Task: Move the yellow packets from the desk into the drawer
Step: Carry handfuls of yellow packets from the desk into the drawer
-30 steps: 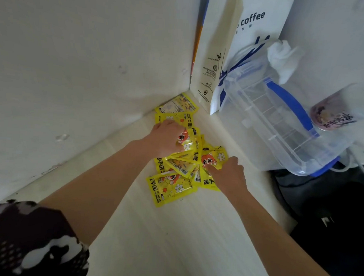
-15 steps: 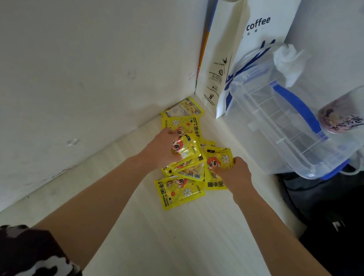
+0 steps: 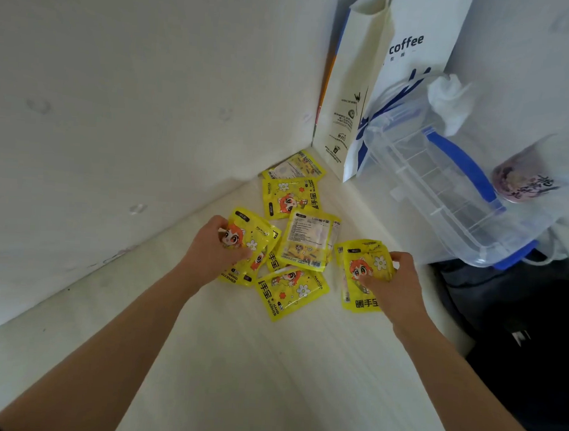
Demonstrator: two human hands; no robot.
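A: We see the yellow packets (image 3: pixel 292 235) lying on the pale bench (image 3: pixel 268 379), close to the corner where two white walls meet. They are flat, glossy foil squares with a cartoon face and small flowers; one lies with its printed back side up.

B: And our grips? We see the left hand (image 3: pixel 208 254) curled around a small stack of packets, thumb on top, fingers under. The right hand (image 3: pixel 394 287) pinches another few packets, held a little away from the pile.

A: Yes, both are closed on packets. Four or so stay loose on the bench between and behind the hands, partly overlapping.

B: The bench surface is smooth, with a faint wood grain. Near us it is wide and bare; toward the corner it becomes narrow.

A: On the right stands a white paper bag (image 3: pixel 382 88) with the word "coffee", upright against the wall. Just beside it sits a clear plastic box (image 3: pixel 442 190) with a blue handle, and a crumpled white tissue (image 3: pixel 450 98) at its far rim.

B: The right edge of the bench drops to something dark below. We cannot see any drawer.
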